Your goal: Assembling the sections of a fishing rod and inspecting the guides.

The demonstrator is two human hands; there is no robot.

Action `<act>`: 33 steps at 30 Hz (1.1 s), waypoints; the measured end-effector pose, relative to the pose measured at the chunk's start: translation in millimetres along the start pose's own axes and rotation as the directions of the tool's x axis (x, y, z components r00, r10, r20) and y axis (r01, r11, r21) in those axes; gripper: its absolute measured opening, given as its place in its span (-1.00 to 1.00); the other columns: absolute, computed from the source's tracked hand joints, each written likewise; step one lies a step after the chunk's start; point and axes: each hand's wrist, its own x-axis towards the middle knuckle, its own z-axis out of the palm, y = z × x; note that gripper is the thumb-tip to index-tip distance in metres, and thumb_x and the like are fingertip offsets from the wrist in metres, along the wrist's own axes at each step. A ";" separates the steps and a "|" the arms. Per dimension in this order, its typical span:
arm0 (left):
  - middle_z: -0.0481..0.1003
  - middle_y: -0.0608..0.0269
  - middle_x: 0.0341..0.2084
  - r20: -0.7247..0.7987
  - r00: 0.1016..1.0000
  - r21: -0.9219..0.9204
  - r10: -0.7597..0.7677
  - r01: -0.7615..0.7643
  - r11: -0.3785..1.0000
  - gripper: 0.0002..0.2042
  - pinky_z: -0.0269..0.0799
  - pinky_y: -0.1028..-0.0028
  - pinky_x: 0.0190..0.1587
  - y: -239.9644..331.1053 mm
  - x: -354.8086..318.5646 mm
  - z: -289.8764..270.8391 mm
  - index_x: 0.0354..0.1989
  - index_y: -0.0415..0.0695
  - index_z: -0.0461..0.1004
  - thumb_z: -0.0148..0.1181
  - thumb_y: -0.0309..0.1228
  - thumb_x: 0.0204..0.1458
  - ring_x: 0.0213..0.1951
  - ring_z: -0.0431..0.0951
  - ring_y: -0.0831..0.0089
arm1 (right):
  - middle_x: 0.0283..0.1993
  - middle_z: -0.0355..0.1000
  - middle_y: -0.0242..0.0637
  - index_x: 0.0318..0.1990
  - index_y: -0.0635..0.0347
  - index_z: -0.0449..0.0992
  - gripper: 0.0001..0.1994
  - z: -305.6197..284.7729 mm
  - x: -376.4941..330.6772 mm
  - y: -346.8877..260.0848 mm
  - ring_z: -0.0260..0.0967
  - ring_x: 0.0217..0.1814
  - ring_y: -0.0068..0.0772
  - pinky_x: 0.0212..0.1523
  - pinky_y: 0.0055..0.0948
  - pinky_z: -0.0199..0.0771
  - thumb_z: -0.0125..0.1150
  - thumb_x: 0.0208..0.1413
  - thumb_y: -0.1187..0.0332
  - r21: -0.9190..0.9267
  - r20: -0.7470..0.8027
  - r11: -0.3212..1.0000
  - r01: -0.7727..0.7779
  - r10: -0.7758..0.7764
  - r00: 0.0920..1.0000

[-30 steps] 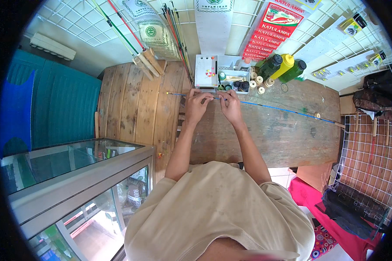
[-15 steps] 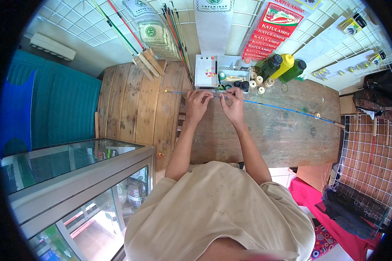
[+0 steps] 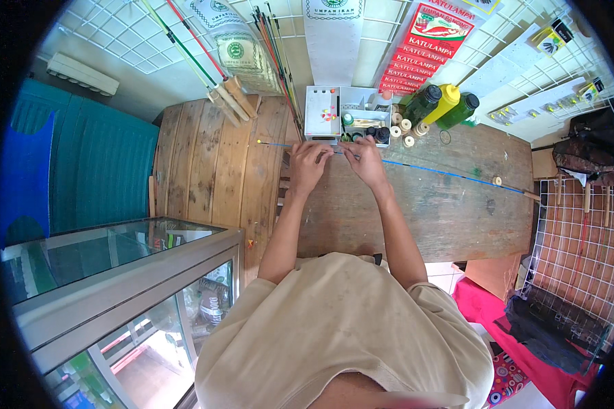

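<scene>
A thin blue fishing rod (image 3: 450,174) lies crosswise over the wooden table. Its yellow tip (image 3: 258,142) points left, and a wooden handle (image 3: 531,195) ends it at the right. My left hand (image 3: 308,165) pinches the rod near the tip end with thumb and fingers. Just to its right, my right hand (image 3: 365,163) has its fingertips closed on the same rod. A short stretch of rod shows between both hands. Any thread or small fitting at the fingertips is too small to make out.
Beyond my hands stands a white divided box (image 3: 323,112) with small floats and jars. Wooden spools (image 3: 406,125) and bottles (image 3: 449,105) are to its right. More rods (image 3: 228,99) lean at the far left. A glass display case (image 3: 123,255) stands at the near left.
My right hand has moved slightly left, and its fingers have come closer to my left hand. The left hand and the rod stay nearly the same.
</scene>
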 end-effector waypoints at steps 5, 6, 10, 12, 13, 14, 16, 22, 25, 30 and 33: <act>0.57 0.43 -0.46 0.012 1.000 0.010 0.013 -0.013 1.000 -0.91 0.25 0.37 -0.15 -1.0 0.5 -0.7 -0.43 -0.06 0.54 0.32 -0.43 -0.13 -0.28 0.51 0.39 | -0.45 0.42 -0.13 -0.32 0.22 0.60 -0.87 3.1 0.4 2.3 0.29 -0.26 -0.08 -0.06 -0.24 0.28 0.23 -0.07 0.50 0.098 -0.004 0.995 -0.031 0.032 0.999; 0.57 0.43 -0.45 0.026 1.000 0.019 0.017 -0.018 1.000 -0.91 0.25 0.37 -0.15 -2.2 0.3 -0.6 -0.42 -0.06 0.54 0.32 -0.42 -0.13 -0.28 0.51 0.39 | -0.44 0.42 -0.12 -0.35 0.24 0.58 -0.90 3.8 -0.3 0.9 0.31 -0.27 -0.08 -0.04 -0.22 0.28 0.22 -0.06 0.50 0.158 -0.022 0.986 -0.055 0.059 0.998; 0.57 0.44 -0.42 0.049 0.999 0.044 0.001 -0.004 0.999 -0.90 0.25 0.37 -0.16 -3.8 -1.4 2.0 -0.41 -0.05 0.54 0.31 -0.41 -0.12 -0.27 0.52 0.38 | -0.44 0.44 -0.13 -0.34 0.27 0.56 -0.91 10.8 -7.4 4.9 0.36 -0.34 -0.13 -0.13 -0.26 0.37 0.21 -0.04 0.51 0.137 -0.100 0.990 -0.037 0.051 0.994; 0.58 0.44 -0.40 0.066 0.998 0.051 -0.008 0.005 0.999 -0.90 0.25 0.37 -0.17 -6.6 -4.3 2.8 -0.40 -0.03 0.55 0.30 -0.38 -0.10 -0.27 0.52 0.40 | -0.45 0.46 -0.18 -0.30 0.29 0.53 -0.91 14.5 -10.0 3.7 0.41 -0.42 -0.28 -0.27 -0.37 0.43 0.18 0.02 0.52 0.296 -0.153 0.938 -0.178 0.230 0.961; 0.58 0.44 -0.40 0.067 0.998 0.050 -0.010 0.006 0.999 -0.90 0.25 0.37 -0.17 -7.2 -5.3 3.1 -0.40 -0.03 0.55 0.30 -0.38 -0.10 -0.27 0.52 0.40 | -0.45 0.46 -0.18 -0.30 0.29 0.53 -0.91 15.6 -11.0 5.1 0.41 -0.42 -0.28 -0.27 -0.37 0.43 0.18 0.02 0.52 0.296 -0.152 0.938 -0.179 0.231 0.961; 0.58 0.44 -0.40 0.088 0.996 0.075 -0.025 0.018 0.997 -0.91 0.24 0.37 -0.17 -8.0 -6.4 3.3 -0.39 -0.02 0.55 0.30 -0.37 -0.10 -0.26 0.52 0.41 | -0.44 0.47 -0.18 -0.29 0.31 0.49 -0.92 16.8 -12.1 6.5 0.42 -0.43 -0.35 -0.32 -0.43 0.43 0.15 0.06 0.51 0.327 -0.170 0.929 -0.176 0.241 0.955; 0.58 0.44 -0.40 0.110 0.993 0.099 -0.040 0.029 0.995 -0.91 0.24 0.38 -0.17 -8.0 -7.7 4.1 -0.39 -0.01 0.55 0.29 -0.37 -0.09 -0.26 0.52 0.42 | -0.43 0.47 -0.19 -0.28 0.33 0.45 -0.92 21.4 -15.0 14.0 0.43 -0.43 -0.42 -0.37 -0.49 0.43 0.13 0.10 0.50 0.357 -0.188 0.918 -0.173 0.252 0.949; 0.58 0.47 -0.43 0.166 0.983 0.106 -0.082 0.065 0.992 -0.89 0.19 0.34 -0.17 -10.1 -9.9 8.5 -0.34 0.01 0.53 0.27 -0.38 -0.07 -0.27 0.50 0.42 | -0.35 0.49 -0.24 -0.26 0.30 0.35 -0.89 34.3 -21.2 38.7 0.44 -0.36 -0.56 -0.34 -0.53 0.44 0.03 0.23 0.43 0.608 -0.142 0.747 -0.268 0.436 0.889; 0.58 0.46 -0.43 0.183 0.980 0.100 -0.073 0.055 0.994 -0.90 0.17 0.33 -0.14 -14.2 -11.9 9.9 -0.34 0.01 0.53 0.25 -0.38 -0.06 -0.26 0.49 0.43 | -0.34 0.48 -0.26 -0.23 0.27 0.33 -0.89 33.0 -22.0 38.6 0.45 -0.30 -0.56 -0.29 -0.54 0.46 -0.01 0.26 0.40 0.749 -0.123 0.613 -0.252 0.503 0.855; 0.57 0.45 -0.41 0.206 0.976 0.125 -0.074 0.049 0.991 -0.90 0.17 0.34 -0.12 -16.8 -13.7 11.4 -0.33 0.01 0.54 0.24 -0.39 -0.06 -0.25 0.49 0.42 | -0.25 0.50 -0.16 -0.21 0.21 0.32 -0.88 23.2 -18.8 32.6 0.46 -0.26 -0.47 -0.20 -0.49 0.47 -0.04 0.29 0.35 0.888 -0.093 0.418 -0.193 0.574 0.814; 0.57 0.42 -0.41 0.200 0.978 0.123 -0.062 0.038 0.992 -0.89 0.19 0.31 -0.11 -18.5 -13.4 11.0 -0.32 0.00 0.54 0.23 -0.40 -0.06 -0.25 0.49 0.38 | -0.21 0.51 -0.10 -0.20 0.20 0.32 -0.88 19.5 -16.9 27.8 0.47 -0.25 -0.43 -0.23 -0.49 0.46 -0.08 0.30 0.35 0.910 -0.038 0.355 -0.213 0.583 0.812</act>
